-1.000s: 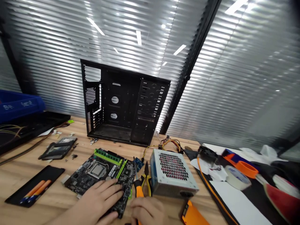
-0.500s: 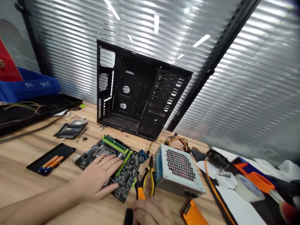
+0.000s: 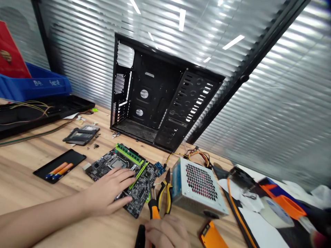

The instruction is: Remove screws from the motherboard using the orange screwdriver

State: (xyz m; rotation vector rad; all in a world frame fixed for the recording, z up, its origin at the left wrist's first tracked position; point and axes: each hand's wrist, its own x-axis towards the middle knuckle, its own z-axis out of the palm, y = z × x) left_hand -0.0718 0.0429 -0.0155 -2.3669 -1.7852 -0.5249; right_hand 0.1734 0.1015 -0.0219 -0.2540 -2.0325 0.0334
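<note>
Pressing the left hand [image 3: 111, 194], fingers spread flat, on the black motherboard with green slots [image 3: 101, 168], lying on the wooden table [image 3: 23, 191] before the black metal computer case [image 3: 160, 103]. Gripping an orange-handled screwdriver [image 3: 154, 213] in the curled right hand [image 3: 167, 235]. Cannot read the blue bin's [image 3: 38, 86] white writing.

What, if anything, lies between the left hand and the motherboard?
Nothing visible. The left hand lies flat on the motherboard, touching its near part directly. The pliers lie apart, beside the board's right edge.
</note>
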